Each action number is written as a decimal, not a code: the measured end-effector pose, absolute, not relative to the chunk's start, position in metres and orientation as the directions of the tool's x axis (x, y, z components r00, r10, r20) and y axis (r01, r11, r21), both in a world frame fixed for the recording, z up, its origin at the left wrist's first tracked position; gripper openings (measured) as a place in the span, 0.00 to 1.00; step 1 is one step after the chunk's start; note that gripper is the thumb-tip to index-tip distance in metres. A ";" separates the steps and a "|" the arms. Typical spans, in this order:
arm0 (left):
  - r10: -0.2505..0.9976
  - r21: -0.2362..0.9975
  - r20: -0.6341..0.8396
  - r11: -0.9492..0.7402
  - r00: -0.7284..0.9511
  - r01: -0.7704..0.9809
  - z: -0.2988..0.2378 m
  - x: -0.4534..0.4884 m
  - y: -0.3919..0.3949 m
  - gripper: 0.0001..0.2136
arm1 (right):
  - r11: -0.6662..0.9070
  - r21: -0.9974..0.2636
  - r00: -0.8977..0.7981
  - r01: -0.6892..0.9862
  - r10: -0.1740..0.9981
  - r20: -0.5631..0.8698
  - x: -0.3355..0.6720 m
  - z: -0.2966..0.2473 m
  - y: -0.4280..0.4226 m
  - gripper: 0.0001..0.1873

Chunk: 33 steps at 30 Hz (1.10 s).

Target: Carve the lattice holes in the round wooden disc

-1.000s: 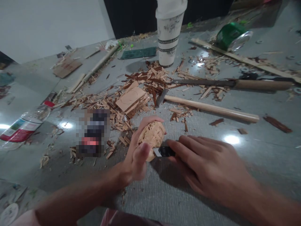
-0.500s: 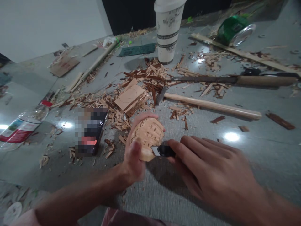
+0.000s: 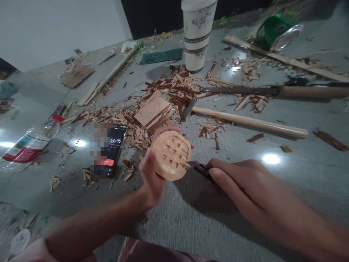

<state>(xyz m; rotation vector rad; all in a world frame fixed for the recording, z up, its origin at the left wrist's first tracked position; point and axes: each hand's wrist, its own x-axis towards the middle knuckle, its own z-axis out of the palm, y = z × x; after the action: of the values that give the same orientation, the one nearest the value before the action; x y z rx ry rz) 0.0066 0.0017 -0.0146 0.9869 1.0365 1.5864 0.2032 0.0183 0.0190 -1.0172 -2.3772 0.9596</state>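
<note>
A rounded pale wood carving (image 3: 172,155), its face cut with several small notches, is gripped in my left hand (image 3: 151,171). The thumb lies on its near left edge and the fingers curl behind it. My right hand (image 3: 240,189) is closed round the black handle of a utility knife (image 3: 204,171). The knife's blade points left, its tip at or very near the carving's right edge; whether it touches I cannot tell. Beyond the carving lies a flat wooden block (image 3: 152,109) with a curved line drawn on it, among shavings.
A wooden-handled hammer (image 3: 251,122) and a long tool with a dark metal shaft (image 3: 242,90) lie behind my right hand. A paper cup (image 3: 196,40) stands at the back. A phone (image 3: 116,149) and a plastic bottle (image 3: 31,142) are left; a green can (image 3: 278,32) lies far right.
The carving has turned so its notched face shows more fully. My right hand has rolled and drawn the knife slightly right, with its blade now at the carving's right edge.
</note>
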 end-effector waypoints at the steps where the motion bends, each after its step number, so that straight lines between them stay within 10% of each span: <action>1: 0.974 0.943 0.097 -0.156 -0.205 -0.294 -0.014 0.006 0.002 0.29 | 0.463 -0.740 -0.655 0.488 0.755 0.040 0.203 0.018 0.020 0.24; 14: 0.983 0.912 0.095 -0.149 -0.156 -0.383 -0.008 0.007 0.005 0.29 | 0.258 -0.846 -0.565 0.467 0.823 -0.061 0.210 0.009 0.029 0.27; 33: 0.988 0.922 0.034 -0.089 -0.149 -0.377 -0.012 0.005 0.002 0.31 | 0.710 -0.460 -0.656 0.534 0.691 0.305 0.210 0.011 0.026 0.12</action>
<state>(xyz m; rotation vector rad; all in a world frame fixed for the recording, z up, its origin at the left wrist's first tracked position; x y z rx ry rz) 0.0047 0.0019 -0.0124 0.8864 0.9780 1.5174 0.2103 0.0256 0.0110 -0.9395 -2.4545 0.4593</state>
